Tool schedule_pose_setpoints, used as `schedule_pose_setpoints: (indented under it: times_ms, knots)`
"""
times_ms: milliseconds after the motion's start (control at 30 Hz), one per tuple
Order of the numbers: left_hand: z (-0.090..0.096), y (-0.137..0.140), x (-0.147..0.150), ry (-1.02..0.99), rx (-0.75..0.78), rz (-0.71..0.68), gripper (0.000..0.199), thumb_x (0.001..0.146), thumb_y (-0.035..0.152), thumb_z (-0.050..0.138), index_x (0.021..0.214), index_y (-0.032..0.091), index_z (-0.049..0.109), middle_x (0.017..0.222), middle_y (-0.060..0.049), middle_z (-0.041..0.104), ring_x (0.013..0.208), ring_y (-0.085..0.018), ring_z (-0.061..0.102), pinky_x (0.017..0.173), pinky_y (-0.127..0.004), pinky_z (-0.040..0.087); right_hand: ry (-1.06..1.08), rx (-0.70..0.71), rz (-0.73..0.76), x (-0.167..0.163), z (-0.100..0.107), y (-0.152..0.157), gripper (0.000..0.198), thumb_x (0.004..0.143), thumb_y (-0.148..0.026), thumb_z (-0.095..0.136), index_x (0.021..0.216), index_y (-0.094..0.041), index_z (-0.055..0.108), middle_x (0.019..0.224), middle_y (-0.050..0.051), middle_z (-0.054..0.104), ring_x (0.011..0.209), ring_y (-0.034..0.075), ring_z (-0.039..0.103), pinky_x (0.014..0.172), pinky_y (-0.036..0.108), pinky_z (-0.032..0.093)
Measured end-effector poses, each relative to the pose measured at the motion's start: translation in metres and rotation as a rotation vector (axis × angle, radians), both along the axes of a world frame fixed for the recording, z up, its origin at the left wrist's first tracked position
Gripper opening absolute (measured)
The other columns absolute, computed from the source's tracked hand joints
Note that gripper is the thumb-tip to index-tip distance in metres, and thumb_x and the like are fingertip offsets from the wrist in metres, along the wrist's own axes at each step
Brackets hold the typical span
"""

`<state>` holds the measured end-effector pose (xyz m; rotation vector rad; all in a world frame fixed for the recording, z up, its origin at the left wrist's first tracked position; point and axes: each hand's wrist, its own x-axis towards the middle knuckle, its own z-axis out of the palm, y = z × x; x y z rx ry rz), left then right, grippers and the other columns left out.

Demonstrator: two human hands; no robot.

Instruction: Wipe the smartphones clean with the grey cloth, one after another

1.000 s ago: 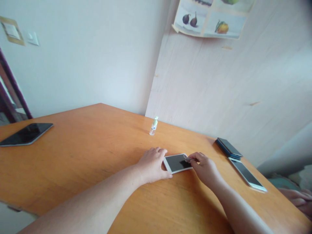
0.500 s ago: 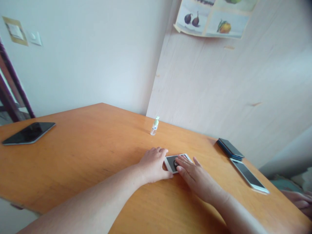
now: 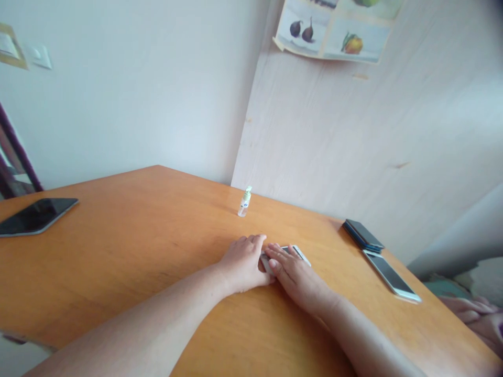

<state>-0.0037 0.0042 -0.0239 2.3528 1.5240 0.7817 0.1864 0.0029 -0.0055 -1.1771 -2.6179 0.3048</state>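
Note:
A white phone [image 3: 301,254] lies on the wooden table with its dark screen up, largely covered by my hands. My left hand [image 3: 244,263] grips its left end, with the thumb at the near edge and the fingers at the far edge. Across the screen lies my right hand [image 3: 296,277], palm down, its fingers stretched out and close together, the tips near my left hand. Whatever may be under those fingers is hidden. Beyond the hands stands a small clear pump bottle [image 3: 244,202] with a pale green top.
A dark-screened tablet [image 3: 39,215] lies at the far left of the table [image 3: 157,209]. To the right are a stack of dark phones [image 3: 363,235] and another white phone [image 3: 392,276]. Another person's hands [image 3: 477,317] show at the right edge. Walls border the table's back.
My right hand has slid left across the phone, baring its right end and covering the left of the screen. My left hand keeps its grip. The view has shifted slightly right.

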Motion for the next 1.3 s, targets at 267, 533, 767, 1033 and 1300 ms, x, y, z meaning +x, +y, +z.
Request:
schedule_pose_setpoints:
  times_ms: [267,533,767,1033,1300]
  knots:
    - [0.004,-0.001,0.0,0.005,-0.036,0.0,0.079,0.064,0.048,0.074,0.13,0.018,0.044,0.125,-0.015,0.061,0.115,-0.035,0.057,0.096,-0.044,0.045,-0.027,0.063,-0.115,0.011,-0.005,0.004,0.05,0.103,-0.039,0.028,0.14,-0.013,0.049,0.148,0.017,0.046,0.141,0.027,0.036,0.117,0.054,0.022]
    - [0.0,0.001,-0.003,0.0,-0.029,-0.011,0.074,0.065,0.044,0.074,0.129,0.019,0.046,0.12,-0.012,0.063,0.11,-0.032,0.059,0.093,-0.041,0.046,-0.06,0.067,-0.076,0.008,0.005,-0.002,0.044,0.102,-0.033,0.031,0.14,-0.018,0.049,0.146,0.013,0.049,0.138,0.025,0.04,0.117,0.052,0.021]
    - [0.007,0.001,-0.005,0.057,-0.016,-0.048,0.055,0.065,0.05,0.076,0.11,0.022,0.06,0.11,-0.009,0.062,0.105,-0.029,0.058,0.089,-0.038,0.047,-0.075,0.104,-0.216,0.019,0.006,-0.004,0.036,0.1,-0.027,0.035,0.124,-0.014,0.059,0.133,0.016,0.059,0.129,0.025,0.051,0.114,0.049,0.028]
    - [0.007,0.002,-0.008,0.059,-0.03,-0.062,0.047,0.069,0.051,0.074,0.108,0.025,0.064,0.104,-0.006,0.061,0.101,-0.027,0.059,0.086,-0.035,0.047,-0.077,0.107,-0.055,0.009,0.012,-0.023,0.036,0.099,-0.023,0.036,0.126,-0.017,0.059,0.133,0.013,0.06,0.128,0.025,0.051,0.113,0.044,0.033]
    - [0.007,0.002,-0.009,0.077,-0.055,-0.063,0.049,0.07,0.05,0.074,0.111,0.025,0.062,0.106,-0.006,0.06,0.103,-0.027,0.058,0.087,-0.035,0.046,-0.159,0.185,-0.135,0.014,0.009,-0.019,0.031,0.095,-0.022,0.042,0.116,-0.016,0.065,0.124,0.014,0.064,0.125,0.028,0.053,0.109,0.045,0.037]
